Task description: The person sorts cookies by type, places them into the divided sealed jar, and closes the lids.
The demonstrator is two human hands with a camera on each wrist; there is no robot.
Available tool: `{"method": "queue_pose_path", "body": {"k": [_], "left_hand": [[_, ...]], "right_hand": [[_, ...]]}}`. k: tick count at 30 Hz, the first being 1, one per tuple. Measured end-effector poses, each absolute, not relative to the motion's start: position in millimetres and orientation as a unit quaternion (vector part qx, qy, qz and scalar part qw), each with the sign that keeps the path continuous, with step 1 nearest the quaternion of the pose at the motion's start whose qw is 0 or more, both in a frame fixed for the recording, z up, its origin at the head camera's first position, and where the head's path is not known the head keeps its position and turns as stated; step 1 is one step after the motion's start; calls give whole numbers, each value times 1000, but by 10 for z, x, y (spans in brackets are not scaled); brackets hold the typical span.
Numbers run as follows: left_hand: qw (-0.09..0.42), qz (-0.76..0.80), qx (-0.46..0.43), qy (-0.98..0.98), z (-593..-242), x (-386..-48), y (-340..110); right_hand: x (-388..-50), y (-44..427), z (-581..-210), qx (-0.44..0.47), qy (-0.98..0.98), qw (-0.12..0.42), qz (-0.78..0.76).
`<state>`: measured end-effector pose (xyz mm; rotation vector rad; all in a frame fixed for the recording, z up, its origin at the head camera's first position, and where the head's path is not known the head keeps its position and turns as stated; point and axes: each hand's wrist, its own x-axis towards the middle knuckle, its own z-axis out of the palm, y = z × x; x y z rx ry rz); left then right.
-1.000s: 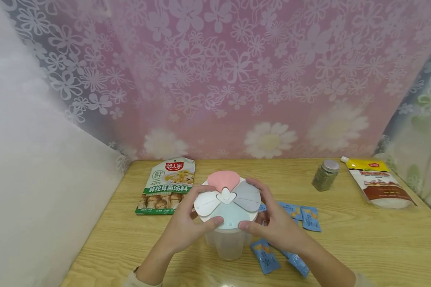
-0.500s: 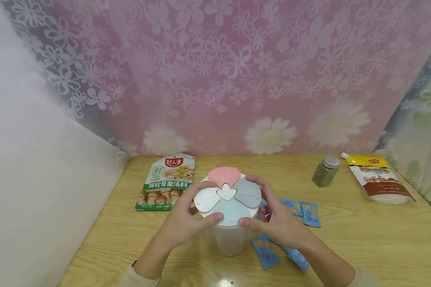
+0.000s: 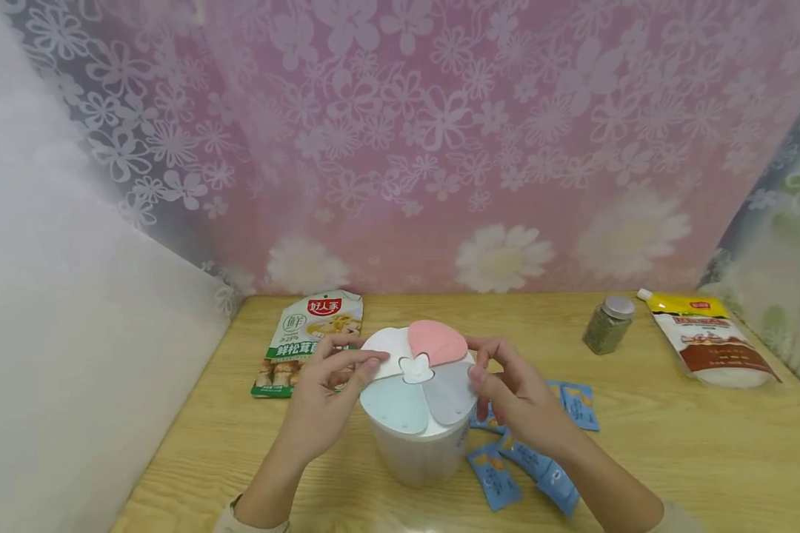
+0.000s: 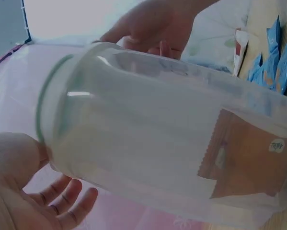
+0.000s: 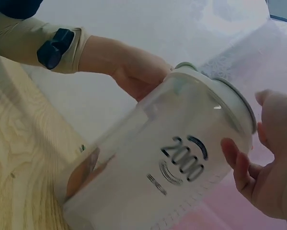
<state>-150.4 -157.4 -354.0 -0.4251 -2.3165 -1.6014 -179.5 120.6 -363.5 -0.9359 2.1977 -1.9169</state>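
A translucent plastic canister (image 3: 418, 455) stands upright on the table, its round lid split into pink, white, grey and light blue petals (image 3: 396, 403). A brown packet (image 4: 253, 155) shows through its wall in the left wrist view; black print reading 2000 (image 5: 182, 158) marks the side. My left hand (image 3: 323, 403) touches the white petal with fingertips and thumb. Loose fingers of the left hand (image 4: 47, 196) hang beside the rim. On the other side, my right hand (image 3: 523, 396) has its thumb at the grey petal's edge. Contact of its other fingers is unclear.
Several blue sachets (image 3: 495, 476) lie right of the canister. A green and white mushroom soup pouch (image 3: 281, 363) lies behind the left hand. At the back right are a jar of dried herbs (image 3: 607, 326) and a spouted pouch (image 3: 713, 340). A floral curtain (image 3: 407, 148) hangs behind.
The lid's petals have turned clockwise as seen from above, pink going from the back to the back right. Both thumbs have left the front edge, and the hands have loosened to the sides.
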Motion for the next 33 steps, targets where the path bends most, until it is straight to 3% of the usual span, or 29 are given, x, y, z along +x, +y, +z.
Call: {"method": "queue_pose_path", "body": {"k": [4, 9, 15, 23, 27, 33], "left_hand": [[160, -548, -162, -805, -3541, -1506, -1599], [95, -590, -215, -772, -3586, -1533, -1550], [129, -604, -188, -763, -3627, -1563, -1523], [59, -565, -293, -769, -3713, -1568, -1593], [103, -535, -294, -786, -3766, -1588, -1596], [220, -500, -298, -783, -3874, -1636, -1524]], "right_hand": [[-1786, 1183, -3637, -319, 712, 59, -623], [-1773, 1219, -3605, -361, 706, 113, -598], [-1763, 1272, -3573, -369, 762, 75, -527], [-1809, 1241, -3666, -351, 767, 65, -533], [-1828, 1237, -3683, -344, 759, 57, -550], [-1830, 1251, -3667, -348, 756, 54, -552]]}}
